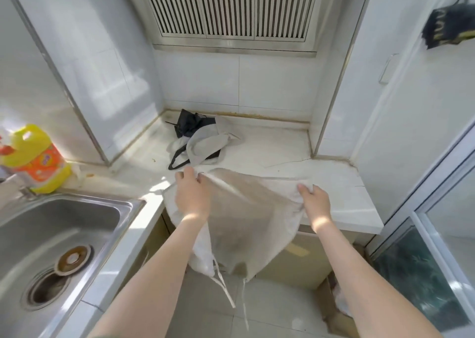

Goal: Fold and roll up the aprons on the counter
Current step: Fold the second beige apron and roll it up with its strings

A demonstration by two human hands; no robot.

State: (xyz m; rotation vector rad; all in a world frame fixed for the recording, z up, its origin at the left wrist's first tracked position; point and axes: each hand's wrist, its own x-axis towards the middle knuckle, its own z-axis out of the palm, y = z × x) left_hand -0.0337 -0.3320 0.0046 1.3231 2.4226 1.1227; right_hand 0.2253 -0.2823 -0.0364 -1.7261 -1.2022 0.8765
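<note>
A beige apron is stretched between both hands over the front edge of the white counter. Its lower part and white ties hang down past the counter front. My left hand pinches the apron's upper left corner. My right hand grips its right edge. Behind them, near the back corner of the counter, lies a crumpled pile of aprons, one grey-white and one black with a dark strap.
A steel sink sits at the left, with a yellow detergent bottle behind it. A louvred vent is on the back wall. A glass door stands at the right, a cardboard box on the floor below.
</note>
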